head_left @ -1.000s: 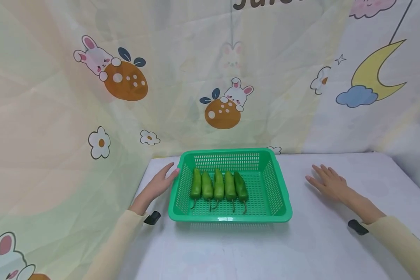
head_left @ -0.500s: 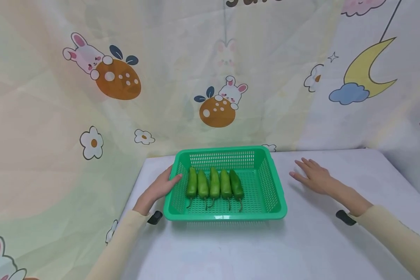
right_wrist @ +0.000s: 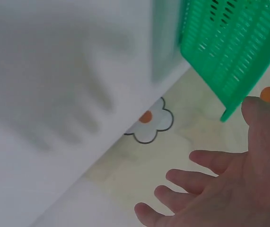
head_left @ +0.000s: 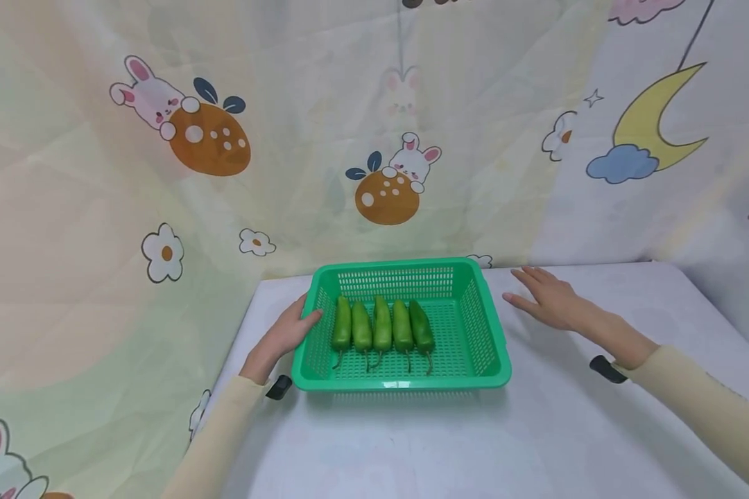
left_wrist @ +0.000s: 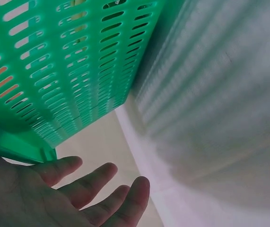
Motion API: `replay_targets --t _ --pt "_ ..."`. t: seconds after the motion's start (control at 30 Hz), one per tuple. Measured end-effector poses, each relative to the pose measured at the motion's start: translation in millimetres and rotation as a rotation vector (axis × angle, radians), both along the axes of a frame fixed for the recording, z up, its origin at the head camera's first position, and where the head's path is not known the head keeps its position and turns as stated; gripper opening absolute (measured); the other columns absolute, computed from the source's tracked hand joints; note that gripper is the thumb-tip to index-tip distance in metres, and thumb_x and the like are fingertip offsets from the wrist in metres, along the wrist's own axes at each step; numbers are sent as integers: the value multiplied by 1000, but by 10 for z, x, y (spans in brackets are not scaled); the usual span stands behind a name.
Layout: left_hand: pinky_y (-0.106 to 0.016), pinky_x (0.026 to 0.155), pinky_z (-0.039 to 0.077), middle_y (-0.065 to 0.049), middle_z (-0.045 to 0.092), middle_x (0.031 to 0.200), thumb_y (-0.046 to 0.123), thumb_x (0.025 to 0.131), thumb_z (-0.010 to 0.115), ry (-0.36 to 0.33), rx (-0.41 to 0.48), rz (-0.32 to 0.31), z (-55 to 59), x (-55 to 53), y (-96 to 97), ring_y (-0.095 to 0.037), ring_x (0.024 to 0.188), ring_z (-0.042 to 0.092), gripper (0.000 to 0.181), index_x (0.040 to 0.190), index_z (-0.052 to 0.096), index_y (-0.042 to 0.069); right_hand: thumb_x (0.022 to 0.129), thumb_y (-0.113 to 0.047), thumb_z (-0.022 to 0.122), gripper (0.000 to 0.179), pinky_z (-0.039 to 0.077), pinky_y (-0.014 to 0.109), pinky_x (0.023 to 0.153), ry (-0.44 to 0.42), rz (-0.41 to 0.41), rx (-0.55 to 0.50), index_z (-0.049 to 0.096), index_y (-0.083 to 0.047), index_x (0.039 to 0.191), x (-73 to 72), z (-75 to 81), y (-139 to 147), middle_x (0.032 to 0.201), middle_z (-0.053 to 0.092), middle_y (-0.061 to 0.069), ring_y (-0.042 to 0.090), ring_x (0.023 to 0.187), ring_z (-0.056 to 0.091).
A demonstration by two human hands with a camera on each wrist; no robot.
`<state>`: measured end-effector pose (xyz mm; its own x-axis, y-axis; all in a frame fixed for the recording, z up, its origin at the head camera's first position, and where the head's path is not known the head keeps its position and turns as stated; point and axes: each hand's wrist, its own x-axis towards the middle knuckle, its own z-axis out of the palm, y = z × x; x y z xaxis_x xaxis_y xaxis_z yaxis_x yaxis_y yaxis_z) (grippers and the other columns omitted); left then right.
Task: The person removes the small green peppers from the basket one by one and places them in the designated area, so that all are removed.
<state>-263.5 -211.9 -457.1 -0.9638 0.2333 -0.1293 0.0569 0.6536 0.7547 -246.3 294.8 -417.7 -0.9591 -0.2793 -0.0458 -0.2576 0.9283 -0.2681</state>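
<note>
In the head view a green plastic basket (head_left: 468, 381) with slotted walls stands on the white table. Several green chili peppers (head_left: 382, 324) lie side by side in it, stems toward the front. My left hand (head_left: 285, 336) is at the basket's left rim, its thumb over the edge; in the left wrist view its fingers (left_wrist: 90, 184) are spread loosely below the rim, outside the wall. My right hand (head_left: 549, 298) hovers to the right of the basket, apart from it in the head view, with fingers extended. Nothing is in the right hand.
The white tabletop (head_left: 399, 450) extends in front of the basket and to its right. Behind it hangs a cloth backdrop (head_left: 299, 173) printed with rabbits, flowers and a moon. A black wrist strap piece (head_left: 607, 369) shows under the right sleeve.
My left hand has come in to the basket's left rim, its thumb now over it. My right hand has moved left, closer to the basket's right side. The peppers lie unchanged.
</note>
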Motion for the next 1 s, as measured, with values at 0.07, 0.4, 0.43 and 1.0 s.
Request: replay_targets --t 0.07,0.4,0.43,1.0 --pt "-35 71 62 -23 56 136 33 106 41 -3 0 3 3 -6 8 -23 91 72 64 161 18 13 103 -52 46 78 26 77 109 6 11 -6 31 7 152 -6 64 -40 156 25 37 57 143 23" --pt "-35 69 62 -23 57 135 35 105 41 -25 -8 27 -14 -10 21 -23 89 72 65 162 16 15 102 -47 52 75 30 70 113 42 62 -45 34 6 152 12 285 -292 155 31 34 54 142 29" --pt "-35 69 62 -22 58 134 35 105 41 -23 -14 32 -11 -6 21 -23 88 72 65 162 17 15 102 -46 53 74 30 69 113 52 72 -40 34 6 151 12 304 -318 155 31 34 54 142 30" --pt "-35 70 61 -21 58 134 37 105 42 -8 -54 61 9 -3 8 -23 90 71 63 160 23 13 97 -46 62 74 41 59 111 142 157 12 43 4 148 3 517 -779 148 48 27 46 136 47"
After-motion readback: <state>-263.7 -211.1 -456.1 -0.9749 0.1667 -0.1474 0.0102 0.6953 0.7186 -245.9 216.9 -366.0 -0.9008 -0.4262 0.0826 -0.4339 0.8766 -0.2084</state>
